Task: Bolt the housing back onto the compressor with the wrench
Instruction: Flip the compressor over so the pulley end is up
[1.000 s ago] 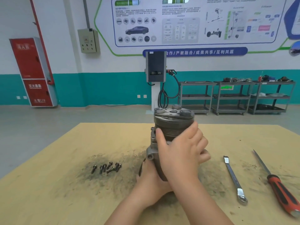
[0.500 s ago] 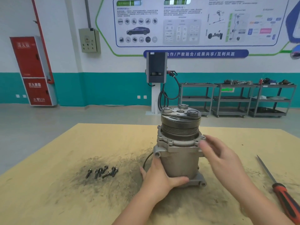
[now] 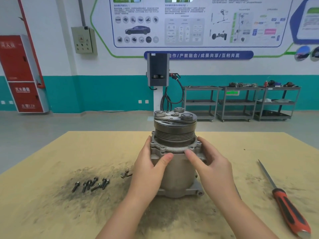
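At desk (image 3: 51,213) centre, left hand (image 3: 150,169) and right hand (image 3: 210,168) gripped the compressor (image 3: 177,173) flange; bolts (image 3: 91,184) at nine o'clock, screwdriver (image 3: 286,206) at three.

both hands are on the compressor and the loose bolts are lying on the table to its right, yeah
Not quite. Both the left hand and right hand hold the compressor, but the head view shows the loose bolts on the table to its left.
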